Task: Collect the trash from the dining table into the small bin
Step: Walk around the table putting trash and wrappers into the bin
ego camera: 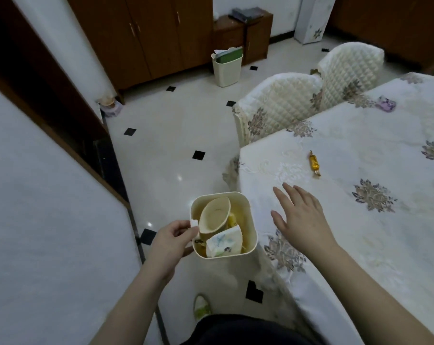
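Observation:
My left hand (174,239) grips the left rim of a small cream bin (248,217), held above the floor just off the table's corner. Inside the bin lie a squashed paper cup (214,215), a floral tissue pack (224,242) and some yellow scraps. My right hand (301,215) hovers flat, fingers straight and spread, over the near corner of the dining table (360,232) and holds nothing. A gold-wrapped candy (314,163) lies on the floral tablecloth beyond its fingertips. A small purple object (386,103) sits further back on the table.
Two quilted white chairs (280,103) are tucked against the table's far side. A larger cream waste bin (227,68) stands on the tiled floor by the brown cabinets (141,36). A white wall and dark door frame run along my left.

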`<state>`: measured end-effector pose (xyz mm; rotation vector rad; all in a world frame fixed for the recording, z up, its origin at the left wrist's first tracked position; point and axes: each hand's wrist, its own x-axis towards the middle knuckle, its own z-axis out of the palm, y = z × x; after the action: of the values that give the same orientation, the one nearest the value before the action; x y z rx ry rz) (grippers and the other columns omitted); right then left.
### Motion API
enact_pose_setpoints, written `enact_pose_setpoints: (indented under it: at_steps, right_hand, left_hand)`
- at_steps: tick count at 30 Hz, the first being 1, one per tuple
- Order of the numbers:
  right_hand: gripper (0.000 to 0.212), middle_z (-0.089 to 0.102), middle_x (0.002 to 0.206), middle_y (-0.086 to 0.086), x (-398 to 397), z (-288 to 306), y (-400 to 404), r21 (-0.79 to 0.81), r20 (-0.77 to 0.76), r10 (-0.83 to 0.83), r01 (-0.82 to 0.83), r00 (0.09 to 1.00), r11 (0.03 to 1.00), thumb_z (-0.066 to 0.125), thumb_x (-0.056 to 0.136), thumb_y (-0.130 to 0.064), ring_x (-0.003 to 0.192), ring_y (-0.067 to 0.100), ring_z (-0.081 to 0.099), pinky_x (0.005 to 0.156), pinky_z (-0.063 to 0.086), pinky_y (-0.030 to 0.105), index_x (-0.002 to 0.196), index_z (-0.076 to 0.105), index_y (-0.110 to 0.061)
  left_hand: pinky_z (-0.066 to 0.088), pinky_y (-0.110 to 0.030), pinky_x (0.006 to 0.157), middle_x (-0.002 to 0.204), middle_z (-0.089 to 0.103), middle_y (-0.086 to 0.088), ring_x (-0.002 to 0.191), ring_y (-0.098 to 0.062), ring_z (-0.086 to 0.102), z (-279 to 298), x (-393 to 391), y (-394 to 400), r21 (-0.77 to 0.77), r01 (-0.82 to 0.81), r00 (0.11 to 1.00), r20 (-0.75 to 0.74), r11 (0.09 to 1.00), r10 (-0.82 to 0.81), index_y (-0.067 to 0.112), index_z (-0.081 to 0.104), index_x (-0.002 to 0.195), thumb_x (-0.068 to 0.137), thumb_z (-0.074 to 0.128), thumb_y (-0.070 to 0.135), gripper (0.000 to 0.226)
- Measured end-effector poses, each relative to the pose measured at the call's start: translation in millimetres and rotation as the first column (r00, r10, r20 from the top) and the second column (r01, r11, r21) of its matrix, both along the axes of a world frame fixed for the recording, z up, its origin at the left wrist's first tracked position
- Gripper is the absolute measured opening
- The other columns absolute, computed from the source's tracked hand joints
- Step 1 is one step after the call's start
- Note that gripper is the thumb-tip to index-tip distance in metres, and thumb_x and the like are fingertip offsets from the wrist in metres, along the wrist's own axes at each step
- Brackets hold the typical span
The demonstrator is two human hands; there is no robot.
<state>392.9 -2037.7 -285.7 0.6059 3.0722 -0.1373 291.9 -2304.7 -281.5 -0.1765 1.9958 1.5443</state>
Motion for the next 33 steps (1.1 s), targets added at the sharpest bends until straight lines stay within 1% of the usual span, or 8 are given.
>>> enact_pose_setpoints:
  at_steps: [3, 7, 11, 16, 23, 25, 28, 33]
  right_hand:
    - [0.055, 0.036, 0.152, 0.007, -36, -1, -23, 0.023, 0.029, 0.004, -0.004, 1.0, 1.0, 0.041, 0.096, -0.045, 0.14, 0.03, 0.031, 0.114, 0.021, 0.046, 0.146, 0.035, -0.023]
    - [0.06, 0.049, 0.142, 0.011, -74, -5, -49, 0.043, -0.008, -0.057, 0.057, 0.998, 0.997, 0.029, 0.091, -0.051, 0.13, 0.035, 0.045, 0.108, 0.029, 0.055, 0.139, 0.047, -0.02]
    - [0.061, 0.045, 0.146, 0.01, -94, -6, -65, 0.044, -0.012, -0.106, 0.106, 0.994, 0.993, 0.026, 0.091, -0.052, 0.134, 0.034, 0.039, 0.111, 0.023, 0.054, 0.141, 0.043, -0.022]
    - [0.056, 0.041, 0.149, 0.011, -104, -8, -54, 0.043, -0.005, -0.134, 0.134, 0.991, 0.99, 0.036, 0.094, -0.048, 0.136, 0.034, 0.036, 0.111, 0.027, 0.049, 0.144, 0.041, -0.021]
    - [0.058, 0.037, 0.151, 0.01, -113, -18, -15, 0.039, 0.006, -0.27, 0.269, 0.963, 0.962, 0.047, 0.093, -0.046, 0.138, 0.033, 0.034, 0.111, 0.028, 0.048, 0.145, 0.038, -0.021]
    - [0.059, 0.038, 0.15, 0.011, -115, -22, -1, 0.028, 0.004, -0.31, 0.31, 0.951, 0.95, 0.05, 0.092, -0.045, 0.137, 0.034, 0.035, 0.11, 0.029, 0.049, 0.145, 0.039, -0.021]
    - [0.059, 0.039, 0.15, 0.011, -123, -28, 26, 0.002, 0.013, -0.362, 0.362, 0.932, 0.932, 0.052, 0.091, -0.044, 0.137, 0.034, 0.036, 0.109, 0.03, 0.049, 0.144, 0.04, -0.02]
    - [0.058, 0.04, 0.149, 0.011, -130, -26, 77, -0.054, -0.027, -0.488, 0.486, 0.873, 0.872, 0.055, 0.091, -0.04, 0.138, 0.034, 0.033, 0.109, 0.029, 0.049, 0.143, 0.042, -0.019]
  left_hand:
    - [0.059, -0.024, 0.067, 0.105, 0.075, -0.007, 0.094, -0.02, 0.072, 1, -33, -27, 0.003, -0.025, 0.999, -0.026, 1.0, 0.025, 0.011, 0.071, 0.115, 0.094, 0.066, 0.019, 0.023]
    - [0.057, -0.018, 0.063, 0.097, 0.076, -0.008, 0.09, -0.021, 0.073, 3, -73, -45, -0.021, 0.015, 0.996, -0.091, 1.0, -0.017, 0.014, 0.072, 0.107, 0.092, 0.068, 0.016, 0.016]
    - [0.057, -0.016, 0.061, 0.099, 0.075, -0.006, 0.087, -0.016, 0.073, 7, -104, -50, -0.006, 0.043, 0.996, -0.083, 0.999, -0.043, 0.015, 0.071, 0.108, 0.093, 0.067, 0.017, 0.016]
    - [0.062, -0.028, 0.074, 0.102, 0.075, -0.007, 0.094, -0.022, 0.073, 7, -132, -41, 0.018, 0.073, 0.996, -0.051, 0.997, -0.072, 0.011, 0.07, 0.113, 0.092, 0.068, 0.017, 0.021]
    - [0.06, -0.025, 0.071, 0.103, 0.073, -0.013, 0.098, -0.026, 0.071, 10, -173, 13, 0.0, 0.215, 0.974, -0.071, 0.977, -0.214, 0.011, 0.071, 0.11, 0.091, 0.069, 0.016, 0.019]
    - [0.061, -0.029, 0.075, 0.104, 0.073, -0.014, 0.099, -0.027, 0.071, 10, -185, 35, -0.003, 0.256, 0.964, -0.074, 0.967, -0.255, 0.011, 0.07, 0.11, 0.091, 0.069, 0.016, 0.02]
    - [0.062, -0.042, 0.084, 0.099, 0.075, -0.014, 0.096, -0.03, 0.073, 11, -202, 67, 0.0, 0.315, 0.946, -0.078, 0.949, -0.314, 0.012, 0.072, 0.106, 0.09, 0.071, 0.014, 0.017]
    - [0.062, -0.044, 0.083, 0.091, 0.078, -0.009, 0.091, -0.027, 0.075, 19, -226, 126, -0.014, 0.432, 0.899, -0.068, 0.902, -0.432, 0.011, 0.073, 0.103, 0.089, 0.071, 0.013, 0.014]
